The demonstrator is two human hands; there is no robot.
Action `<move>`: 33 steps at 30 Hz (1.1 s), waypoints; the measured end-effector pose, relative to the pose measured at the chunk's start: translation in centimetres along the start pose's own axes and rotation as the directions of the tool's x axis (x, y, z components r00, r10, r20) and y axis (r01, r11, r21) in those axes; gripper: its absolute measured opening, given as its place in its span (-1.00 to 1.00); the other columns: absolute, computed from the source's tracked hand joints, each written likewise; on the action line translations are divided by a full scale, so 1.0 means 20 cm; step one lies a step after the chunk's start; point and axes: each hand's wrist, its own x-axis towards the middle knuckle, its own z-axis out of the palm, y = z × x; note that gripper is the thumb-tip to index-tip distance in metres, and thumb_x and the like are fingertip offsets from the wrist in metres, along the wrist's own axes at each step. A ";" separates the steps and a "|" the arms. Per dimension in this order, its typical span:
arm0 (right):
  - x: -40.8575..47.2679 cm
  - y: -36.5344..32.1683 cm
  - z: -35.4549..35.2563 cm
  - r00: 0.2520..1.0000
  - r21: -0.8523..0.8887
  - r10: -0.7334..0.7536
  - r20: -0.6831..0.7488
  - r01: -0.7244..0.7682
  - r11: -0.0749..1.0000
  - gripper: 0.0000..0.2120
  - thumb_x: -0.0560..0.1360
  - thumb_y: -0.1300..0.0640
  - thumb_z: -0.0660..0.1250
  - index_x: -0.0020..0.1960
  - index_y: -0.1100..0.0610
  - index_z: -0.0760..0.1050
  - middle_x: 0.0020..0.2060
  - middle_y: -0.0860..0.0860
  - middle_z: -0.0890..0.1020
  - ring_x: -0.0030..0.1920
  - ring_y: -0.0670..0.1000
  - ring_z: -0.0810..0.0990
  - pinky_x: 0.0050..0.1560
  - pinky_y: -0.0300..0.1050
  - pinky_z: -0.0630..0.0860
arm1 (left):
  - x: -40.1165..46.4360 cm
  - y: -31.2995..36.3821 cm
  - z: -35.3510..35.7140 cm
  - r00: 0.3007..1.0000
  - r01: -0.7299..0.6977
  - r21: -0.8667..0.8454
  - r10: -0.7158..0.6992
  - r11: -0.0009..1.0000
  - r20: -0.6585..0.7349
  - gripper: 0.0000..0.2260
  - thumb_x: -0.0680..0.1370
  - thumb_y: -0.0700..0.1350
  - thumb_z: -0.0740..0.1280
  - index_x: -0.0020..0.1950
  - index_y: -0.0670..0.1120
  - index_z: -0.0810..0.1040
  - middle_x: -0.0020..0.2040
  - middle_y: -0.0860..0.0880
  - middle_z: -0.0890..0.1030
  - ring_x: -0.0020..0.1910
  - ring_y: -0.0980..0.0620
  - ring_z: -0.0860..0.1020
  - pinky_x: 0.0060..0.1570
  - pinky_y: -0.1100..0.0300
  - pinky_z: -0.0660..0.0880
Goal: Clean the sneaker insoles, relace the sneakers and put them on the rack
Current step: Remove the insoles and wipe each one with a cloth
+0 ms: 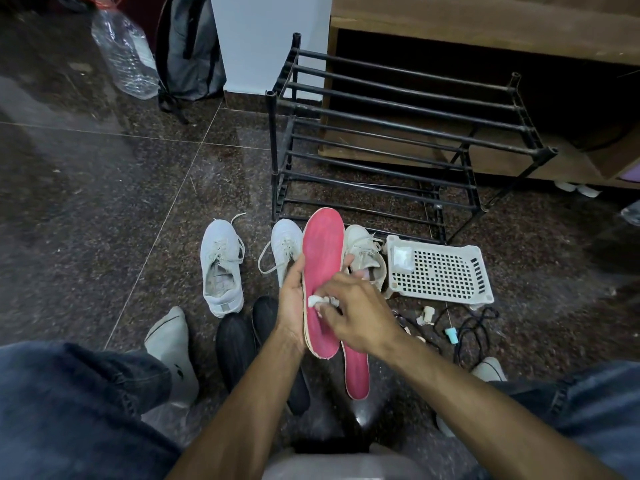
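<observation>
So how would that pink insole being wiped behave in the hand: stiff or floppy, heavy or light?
Probably light: the left hand holds the insole upright by one edge alone. Likely fairly stiff yet bendable: it stands unsupported above the fingers without drooping, but looks thin. It probably flexes a little where the right hand presses the wipe.

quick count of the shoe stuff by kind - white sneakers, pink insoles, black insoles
white sneakers: 3
pink insoles: 2, one held in the left hand at, one on the floor
black insoles: 2
total: 7
</observation>
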 end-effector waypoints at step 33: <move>-0.15 0.04 -0.08 0.988 0.515 -0.006 0.152 -0.074 0.854 -0.83 0.34 0.07 0.44 -0.13 0.14 0.67 -0.29 0.04 0.66 -0.35 -0.12 0.53 -0.33 -0.27 0.44 | 0.00 0.15 0.01 0.966 -0.253 -0.192 0.260 0.948 0.013 -0.54 0.60 0.13 0.18 0.37 -0.13 0.48 0.19 -0.13 0.59 0.05 -0.18 0.62 0.31 -0.24 0.37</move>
